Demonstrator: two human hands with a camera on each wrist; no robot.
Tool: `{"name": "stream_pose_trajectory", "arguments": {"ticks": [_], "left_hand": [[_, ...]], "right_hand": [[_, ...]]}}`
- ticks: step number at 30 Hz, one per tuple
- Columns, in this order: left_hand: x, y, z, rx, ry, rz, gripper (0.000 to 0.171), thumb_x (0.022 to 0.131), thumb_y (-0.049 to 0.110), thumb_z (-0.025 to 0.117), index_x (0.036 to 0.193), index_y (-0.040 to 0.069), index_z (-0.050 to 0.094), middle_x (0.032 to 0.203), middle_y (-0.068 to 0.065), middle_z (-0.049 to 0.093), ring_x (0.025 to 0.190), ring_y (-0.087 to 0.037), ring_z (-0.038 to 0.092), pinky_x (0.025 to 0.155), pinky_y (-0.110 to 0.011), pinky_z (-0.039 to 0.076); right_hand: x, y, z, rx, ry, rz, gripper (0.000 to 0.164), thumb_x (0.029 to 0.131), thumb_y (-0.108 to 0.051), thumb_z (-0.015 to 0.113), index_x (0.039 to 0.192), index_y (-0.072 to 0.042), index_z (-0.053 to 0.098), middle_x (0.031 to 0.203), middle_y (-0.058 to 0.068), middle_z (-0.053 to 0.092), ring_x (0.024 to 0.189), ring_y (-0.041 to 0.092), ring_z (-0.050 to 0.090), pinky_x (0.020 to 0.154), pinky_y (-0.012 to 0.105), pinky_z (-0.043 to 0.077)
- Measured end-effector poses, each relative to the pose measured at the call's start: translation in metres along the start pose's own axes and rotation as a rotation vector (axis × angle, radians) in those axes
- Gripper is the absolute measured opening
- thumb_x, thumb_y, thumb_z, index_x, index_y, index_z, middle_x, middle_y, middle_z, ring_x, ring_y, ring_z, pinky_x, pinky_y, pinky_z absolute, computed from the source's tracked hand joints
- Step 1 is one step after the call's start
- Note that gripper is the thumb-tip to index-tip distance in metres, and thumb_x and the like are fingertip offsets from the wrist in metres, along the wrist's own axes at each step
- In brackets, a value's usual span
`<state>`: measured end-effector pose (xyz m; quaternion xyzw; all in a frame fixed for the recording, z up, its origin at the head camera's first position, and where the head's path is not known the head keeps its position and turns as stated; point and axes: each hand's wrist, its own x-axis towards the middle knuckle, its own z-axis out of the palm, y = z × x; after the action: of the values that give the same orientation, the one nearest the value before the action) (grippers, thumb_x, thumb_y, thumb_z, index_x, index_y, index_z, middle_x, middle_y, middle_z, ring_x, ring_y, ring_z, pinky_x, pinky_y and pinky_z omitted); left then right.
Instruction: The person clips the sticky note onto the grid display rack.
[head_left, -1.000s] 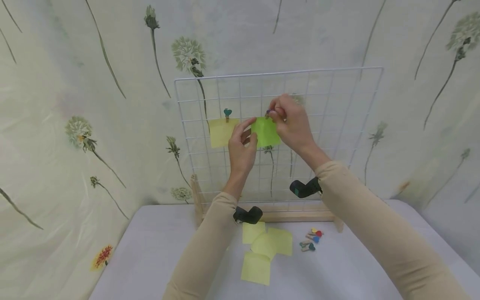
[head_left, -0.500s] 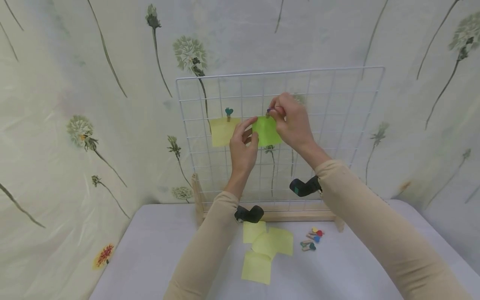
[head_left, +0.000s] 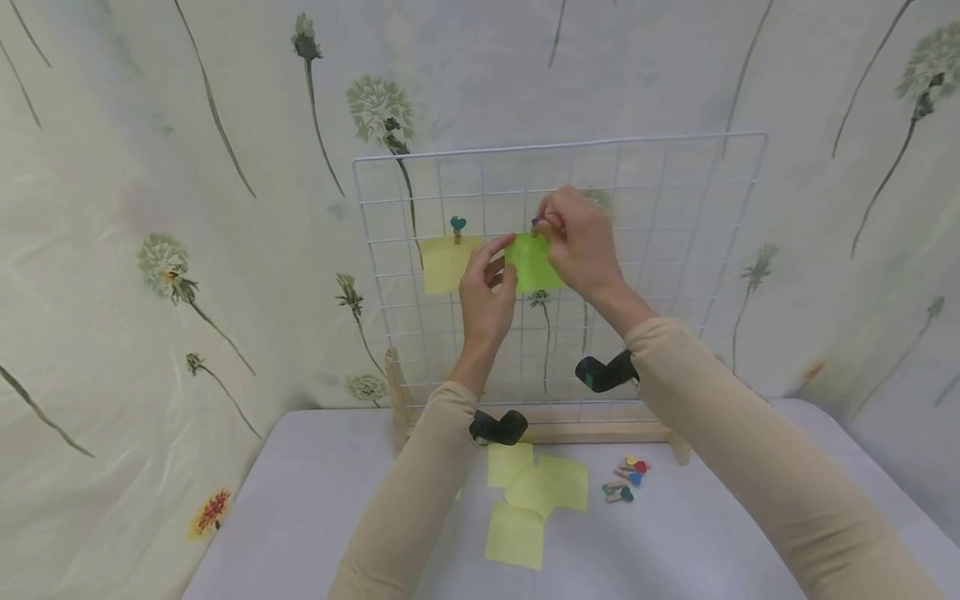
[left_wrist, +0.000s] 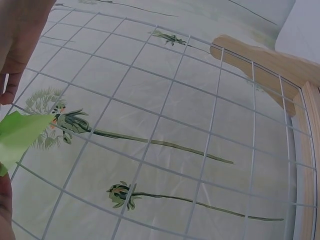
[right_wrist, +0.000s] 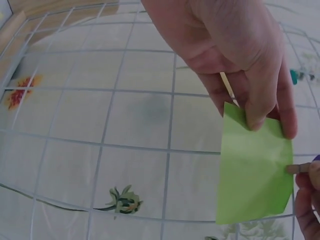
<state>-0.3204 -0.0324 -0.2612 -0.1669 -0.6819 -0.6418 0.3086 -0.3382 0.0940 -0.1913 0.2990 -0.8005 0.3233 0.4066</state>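
- Green note (head_left: 536, 265) is up on the front of the wire grid (head_left: 686, 242), near the middle.
- Left hand (head_left: 486, 300) holds the green note by its left side. Its thumb lies on the front of the paper and a finger reaches the top edge.
- Right hand (head_left: 583, 243) pinches the purple peg (right_wrist: 299, 168) with thumb and finger. The peg's tip touches the note's top edge. I cannot tell if it grips a wire too. This hand hides most of the peg.
- Just left is a yellow note (head_left: 444, 265), hung on the grid by a teal peg (head_left: 457, 227). The left hand covers its right side.
- A black camera sits on each wrist, one left (head_left: 498, 427) and one right (head_left: 604, 372). The left one blocks a bit of the wood stand (head_left: 592, 432) that holds the grid up.
- Lower down, four loose notes (head_left: 514, 537) lie close together on the white table (head_left: 330, 492), some lapping over others. A small yellow corner peeks out by the left sleeve (head_left: 412, 492), which hides the rest.
- Right of them is a small heap of pegs (head_left: 626, 481) with yellow, red, blue and green tops, well below the right hand.
- Behind it all hangs a pale cloth (head_left: 600, 75) with flowers on it.
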Motion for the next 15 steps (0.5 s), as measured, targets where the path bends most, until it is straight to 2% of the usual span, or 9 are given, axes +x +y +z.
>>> {"name": "stream_pose_trajectory", "arguments": {"ticks": [9, 15], "left_hand": [[-0.0002, 0.0009, -0.0011, 0.006, 0.002, 0.007, 0.039, 0.091, -0.004, 0.053, 0.125, 0.014, 0.058, 0.126, -0.001, 0.056, 0.11, -0.012, 0.062, 0.085, -0.023, 0.052], [-0.0006, -0.0001, 0.0003, -0.002, 0.001, 0.011, 0.039, 0.09, -0.004, 0.053, 0.124, 0.015, 0.058, 0.125, 0.0, 0.056, 0.11, -0.012, 0.062, 0.085, -0.024, 0.053]], "right_hand": [[0.0022, -0.005, -0.0011, 0.009, -0.03, 0.033, 0.033, 0.082, 0.013, 0.059, 0.067, -0.004, 0.035, 0.084, 0.015, 0.061, 0.085, 0.03, 0.062, 0.067, 0.031, 0.043], [0.0019, -0.0084, -0.0027, -0.027, -0.038, 0.059, 0.026, 0.082, 0.01, 0.06, 0.068, -0.001, 0.041, 0.083, 0.015, 0.059, 0.083, 0.029, 0.062, 0.065, 0.031, 0.039]]}}
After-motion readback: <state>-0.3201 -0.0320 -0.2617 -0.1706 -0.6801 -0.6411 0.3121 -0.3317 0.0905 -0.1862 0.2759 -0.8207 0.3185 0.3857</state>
